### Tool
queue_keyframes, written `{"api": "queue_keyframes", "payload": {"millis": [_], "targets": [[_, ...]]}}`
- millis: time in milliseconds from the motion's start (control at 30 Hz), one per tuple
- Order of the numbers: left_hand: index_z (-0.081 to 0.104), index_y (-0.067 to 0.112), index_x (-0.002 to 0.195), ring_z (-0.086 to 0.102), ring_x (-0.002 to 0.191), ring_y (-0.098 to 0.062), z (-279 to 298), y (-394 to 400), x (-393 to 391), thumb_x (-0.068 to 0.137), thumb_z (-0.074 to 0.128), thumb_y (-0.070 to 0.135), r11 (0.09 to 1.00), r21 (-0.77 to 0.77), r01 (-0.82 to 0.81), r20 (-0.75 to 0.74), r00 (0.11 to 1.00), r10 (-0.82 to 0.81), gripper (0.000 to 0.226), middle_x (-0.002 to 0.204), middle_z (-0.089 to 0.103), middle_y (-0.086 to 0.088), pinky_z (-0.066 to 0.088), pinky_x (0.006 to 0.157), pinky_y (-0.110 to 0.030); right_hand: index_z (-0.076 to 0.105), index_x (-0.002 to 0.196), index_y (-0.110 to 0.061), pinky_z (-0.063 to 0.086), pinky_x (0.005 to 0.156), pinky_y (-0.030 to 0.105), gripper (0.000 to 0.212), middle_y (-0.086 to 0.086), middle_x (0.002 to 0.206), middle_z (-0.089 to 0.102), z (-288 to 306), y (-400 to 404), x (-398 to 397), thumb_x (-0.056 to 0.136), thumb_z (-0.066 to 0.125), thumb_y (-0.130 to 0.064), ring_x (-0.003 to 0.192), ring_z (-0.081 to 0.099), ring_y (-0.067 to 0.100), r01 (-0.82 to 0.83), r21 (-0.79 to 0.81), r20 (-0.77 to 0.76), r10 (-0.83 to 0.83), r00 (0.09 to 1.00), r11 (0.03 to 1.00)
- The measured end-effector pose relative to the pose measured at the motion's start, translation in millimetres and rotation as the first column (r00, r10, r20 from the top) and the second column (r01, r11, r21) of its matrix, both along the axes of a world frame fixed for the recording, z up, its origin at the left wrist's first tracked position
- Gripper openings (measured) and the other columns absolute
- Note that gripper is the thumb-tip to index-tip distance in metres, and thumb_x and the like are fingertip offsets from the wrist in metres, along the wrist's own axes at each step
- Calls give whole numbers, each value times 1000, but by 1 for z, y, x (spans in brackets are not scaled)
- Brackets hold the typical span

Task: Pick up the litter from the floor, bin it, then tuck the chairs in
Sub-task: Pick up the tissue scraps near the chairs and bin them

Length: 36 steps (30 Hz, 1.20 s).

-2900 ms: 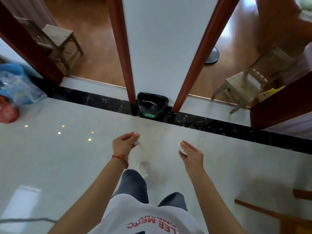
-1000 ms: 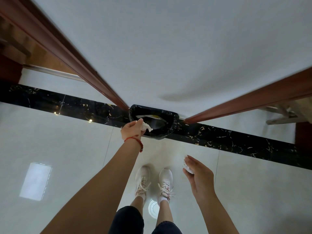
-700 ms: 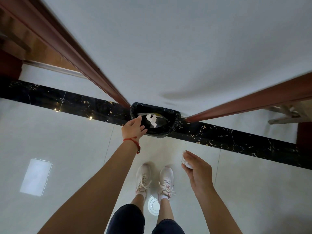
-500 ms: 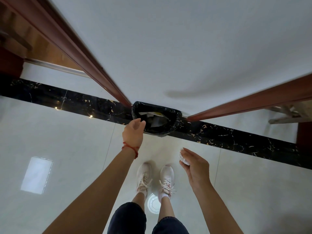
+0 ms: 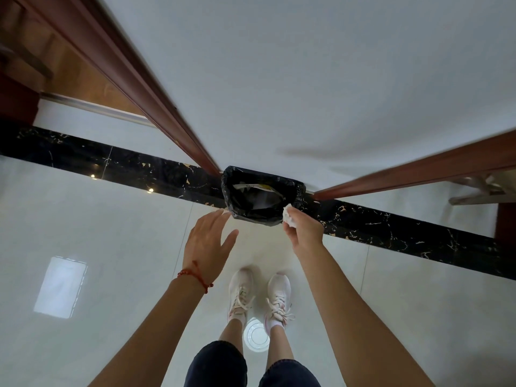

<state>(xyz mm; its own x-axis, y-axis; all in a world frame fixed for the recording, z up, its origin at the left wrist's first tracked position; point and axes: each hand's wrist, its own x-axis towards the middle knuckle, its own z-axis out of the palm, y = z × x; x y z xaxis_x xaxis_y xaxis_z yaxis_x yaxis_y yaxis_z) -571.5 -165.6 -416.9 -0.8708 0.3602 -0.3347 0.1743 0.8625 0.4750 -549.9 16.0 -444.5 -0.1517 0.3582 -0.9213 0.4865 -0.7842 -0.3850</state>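
Litter, item one: crumpled white tissue (image 5: 288,217), being pinched in the fingertips of the right hand (image 5: 305,231), fingers curled closed around it. The wad is hovering at the near right edge of the bin (image 5: 296,191), just over the black liner's rim, not yet released.

Left hand (image 5: 208,243): hanging open with fingers spread and palm down, holding nothing, just short of the bin's near left edge and not touching it.

Bin: small, lined with a black bag, standing on the dark marble strip (image 5: 391,230) at the foot of a white wall end (image 5: 279,79) between two red-brown door frames. Pale scraps are lying inside it; whether they belong to this job cannot be told.

Floor (image 5: 111,247): glossy pale tile, showing no loose litter within view around the person's white trainers (image 5: 241,293).

Chairs: only a fragment of pale wooden furniture (image 5: 480,188) is showing through the right doorway, too partial to judge its position.

Progress, as judged: the picking-up appears finished for what is visible; binning is under way, with one piece waiting to be dropped. Tucking the chairs in is remaining wholly undone so far as this view is showing.
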Motion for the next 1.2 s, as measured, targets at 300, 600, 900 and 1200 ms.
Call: {"api": "queue_keyframes", "payload": {"millis": [300,600,900,1200], "targets": [[59,1,115,58,108,-36,5,-6,-3,82,51,29,999,24,-33,-13,999,33,44,116,63,-20,47,87,-44,58,98,-6,52,79,30,18,10,96,59,-16,0,-24,86,62,-19,93,62,23,-97,55,-17,98,995,994],[55,2,121,52,117,-35,28,0,-4,88,55,25,1000,-10,27,-18,999,-27,40,124,58,-19,42,97,-45,62,112,-10,39,87,25,27,5,115,62,29,2,27,91,53,-23,106,58,18,-697,558,197,744,638,450],[34,12,138,26,138,-25,93,16,8,94,42,34,987,-114,110,3,994,-110,51,147,35,-9,20,113,-35,46,133,-8,34,107,38,46,13,144,41,102,25,77,92,53,-26,135,34,27,-725,670,509,809,294,-158],[37,9,137,26,138,-27,182,39,43,85,18,54,979,-113,167,-93,980,-178,71,146,36,-11,19,113,-38,54,124,-3,44,96,44,49,19,129,55,194,47,106,87,48,-35,121,52,34,-655,705,599,722,346,-272]]}}
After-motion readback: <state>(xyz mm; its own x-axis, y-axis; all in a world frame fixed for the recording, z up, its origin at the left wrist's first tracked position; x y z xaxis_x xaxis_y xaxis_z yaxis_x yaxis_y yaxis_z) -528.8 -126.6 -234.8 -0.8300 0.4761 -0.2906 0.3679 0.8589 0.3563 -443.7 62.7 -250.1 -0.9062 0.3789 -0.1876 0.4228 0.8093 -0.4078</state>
